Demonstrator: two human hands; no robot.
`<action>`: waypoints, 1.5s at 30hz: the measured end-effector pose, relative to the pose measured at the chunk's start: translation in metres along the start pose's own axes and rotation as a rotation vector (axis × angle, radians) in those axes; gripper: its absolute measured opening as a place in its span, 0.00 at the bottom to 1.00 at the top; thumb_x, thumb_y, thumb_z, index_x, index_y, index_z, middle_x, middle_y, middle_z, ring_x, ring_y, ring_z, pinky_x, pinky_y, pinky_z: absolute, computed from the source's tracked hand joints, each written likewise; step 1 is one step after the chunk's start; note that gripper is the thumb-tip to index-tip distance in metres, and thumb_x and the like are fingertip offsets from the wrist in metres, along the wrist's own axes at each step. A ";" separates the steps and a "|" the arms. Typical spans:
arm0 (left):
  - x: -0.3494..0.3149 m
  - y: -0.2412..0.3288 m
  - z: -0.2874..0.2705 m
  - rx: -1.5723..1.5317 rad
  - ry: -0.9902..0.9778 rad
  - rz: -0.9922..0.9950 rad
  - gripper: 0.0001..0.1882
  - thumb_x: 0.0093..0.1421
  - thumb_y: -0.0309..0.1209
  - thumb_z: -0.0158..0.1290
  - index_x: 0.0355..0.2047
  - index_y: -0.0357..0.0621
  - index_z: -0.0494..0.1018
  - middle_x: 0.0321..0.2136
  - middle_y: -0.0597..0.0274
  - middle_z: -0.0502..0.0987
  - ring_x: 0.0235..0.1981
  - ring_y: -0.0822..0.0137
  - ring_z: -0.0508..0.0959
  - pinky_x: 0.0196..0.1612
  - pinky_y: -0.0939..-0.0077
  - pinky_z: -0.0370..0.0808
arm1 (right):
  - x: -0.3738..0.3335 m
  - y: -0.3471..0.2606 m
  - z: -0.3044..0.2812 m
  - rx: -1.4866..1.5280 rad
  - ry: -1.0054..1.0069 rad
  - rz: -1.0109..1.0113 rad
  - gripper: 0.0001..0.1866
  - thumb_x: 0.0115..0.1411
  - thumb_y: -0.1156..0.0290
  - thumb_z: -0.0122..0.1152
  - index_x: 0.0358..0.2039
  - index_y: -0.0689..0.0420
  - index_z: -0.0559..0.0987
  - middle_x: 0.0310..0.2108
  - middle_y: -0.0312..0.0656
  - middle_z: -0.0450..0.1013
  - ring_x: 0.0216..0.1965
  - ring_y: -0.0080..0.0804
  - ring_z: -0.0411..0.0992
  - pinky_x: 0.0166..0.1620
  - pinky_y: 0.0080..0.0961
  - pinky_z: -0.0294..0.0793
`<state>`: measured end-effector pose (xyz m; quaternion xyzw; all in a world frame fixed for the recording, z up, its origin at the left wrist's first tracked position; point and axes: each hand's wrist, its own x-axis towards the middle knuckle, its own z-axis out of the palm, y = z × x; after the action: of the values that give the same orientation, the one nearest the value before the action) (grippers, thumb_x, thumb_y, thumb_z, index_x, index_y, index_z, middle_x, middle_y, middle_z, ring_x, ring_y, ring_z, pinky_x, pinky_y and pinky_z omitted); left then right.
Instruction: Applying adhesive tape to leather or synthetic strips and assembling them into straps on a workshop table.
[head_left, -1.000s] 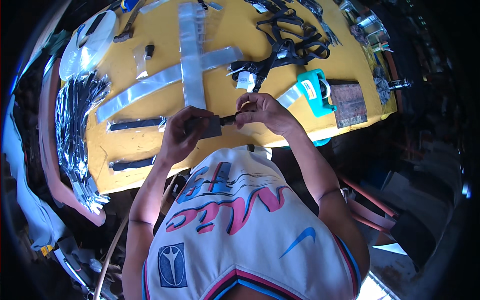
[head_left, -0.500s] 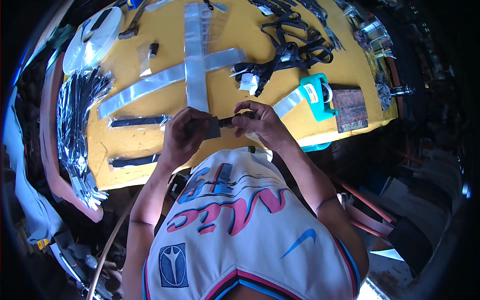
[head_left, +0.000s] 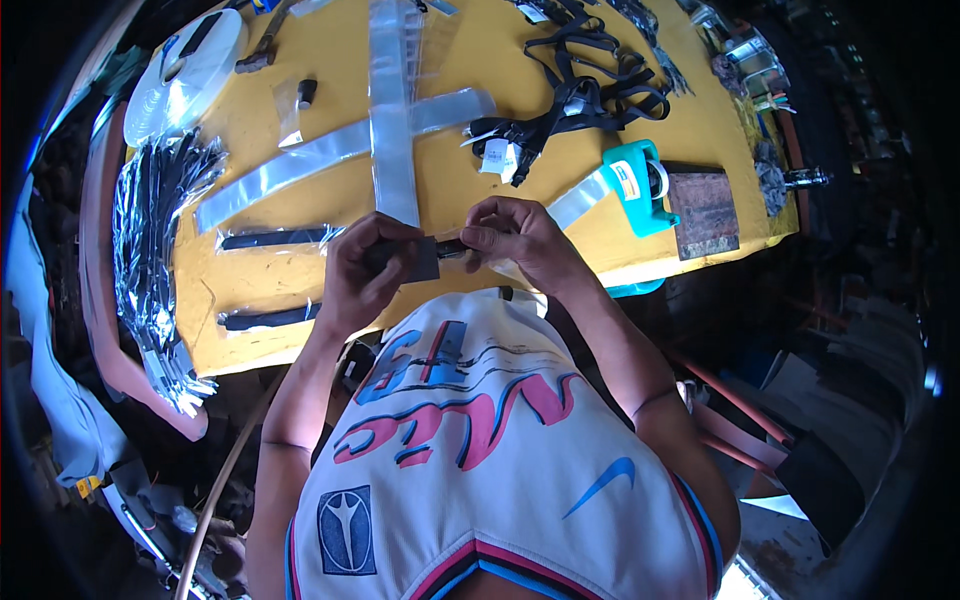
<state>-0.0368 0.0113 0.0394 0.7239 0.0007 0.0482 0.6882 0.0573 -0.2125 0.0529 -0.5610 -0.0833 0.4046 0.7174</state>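
Observation:
In front of my chest, at the table's near edge, my left hand (head_left: 362, 272) is closed around a dark grey flat rectangular piece (head_left: 425, 259). Its square end sticks out past the fingers; the rest is hidden in the palm. My right hand (head_left: 522, 240) pinches a small dark piece with a shiny spot (head_left: 451, 249), which meets the grey piece's right edge. Whether the two are joined I cannot tell. Left of my hands lie two dark strips in clear plastic sleeves, an upper one (head_left: 272, 240) and a lower one (head_left: 268, 318).
On the yellow table (head_left: 290, 280) long clear plastic sleeves (head_left: 392, 150) cross. A teal tape dispenser (head_left: 630, 190) stands by a dark plate (head_left: 705, 212) at right. Black straps (head_left: 585, 100), a white reel (head_left: 190, 80), a hammer (head_left: 262, 52) and bundled wrapped strips (head_left: 160, 230) lie farther out.
My right hand's fingers have drawn closer together around the small dark piece and shifted slightly left. My left hand keeps its hold on the grey piece, almost in place.

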 end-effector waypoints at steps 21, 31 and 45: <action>0.000 0.011 0.008 0.211 0.028 0.192 0.10 0.59 0.17 0.53 0.41 0.34 0.78 0.32 0.58 0.78 0.30 0.72 0.78 0.35 0.79 0.74 | 0.016 -0.021 -0.014 -0.166 -0.202 0.124 0.18 0.54 0.70 0.73 0.42 0.62 0.77 0.34 0.44 0.81 0.30 0.25 0.79 0.33 0.20 0.78; -0.003 0.003 0.006 0.197 -0.020 0.194 0.17 0.56 0.14 0.50 0.44 0.39 0.80 0.32 0.58 0.76 0.32 0.70 0.76 0.36 0.78 0.72 | 0.016 -0.020 -0.016 -0.316 -0.205 0.073 0.21 0.48 0.73 0.77 0.41 0.61 0.78 0.31 0.41 0.79 0.29 0.23 0.78 0.33 0.19 0.78; -0.005 0.005 0.009 0.140 0.025 0.136 0.12 0.58 0.15 0.50 0.40 0.36 0.79 0.32 0.57 0.77 0.32 0.69 0.78 0.36 0.76 0.74 | 0.018 -0.023 -0.014 -0.394 -0.239 0.084 0.19 0.49 0.70 0.77 0.40 0.61 0.80 0.31 0.39 0.80 0.29 0.23 0.78 0.38 0.19 0.75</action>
<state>-0.0411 0.0016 0.0439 0.7681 -0.0363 0.1039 0.6308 0.0888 -0.2112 0.0623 -0.6414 -0.2214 0.4736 0.5614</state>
